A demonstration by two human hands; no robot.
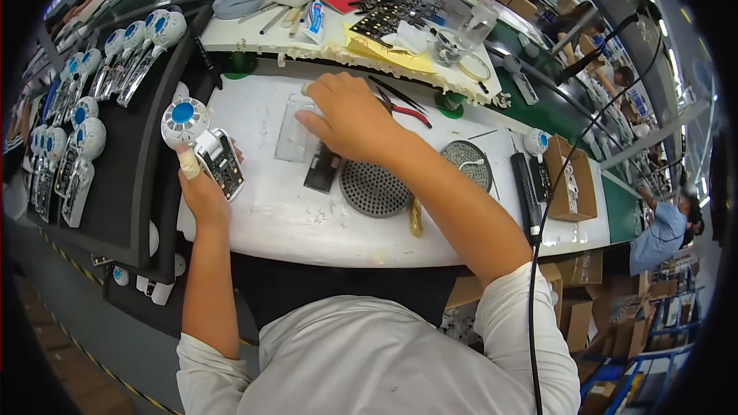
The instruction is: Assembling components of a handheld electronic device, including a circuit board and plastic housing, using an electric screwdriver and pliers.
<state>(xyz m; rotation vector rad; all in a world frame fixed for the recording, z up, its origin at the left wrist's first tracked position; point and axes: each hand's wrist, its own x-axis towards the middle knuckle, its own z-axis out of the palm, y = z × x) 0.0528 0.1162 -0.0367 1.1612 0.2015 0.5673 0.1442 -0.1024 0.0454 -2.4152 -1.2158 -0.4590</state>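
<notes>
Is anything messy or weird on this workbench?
Yes. Lumpy yellowish drips, maybe dried glue, cling along the front edge of the raised white shelf, making it look messy. Small dark specks also lie scattered on the white tabletop, like stray crumbs.

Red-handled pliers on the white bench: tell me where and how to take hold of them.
Probably best around the red handles, coming down from above at their right end. The handles reach rightward and slightly toward the person, while the metal jaws lie at the opposite, left end, nearer the right hand.
</notes>
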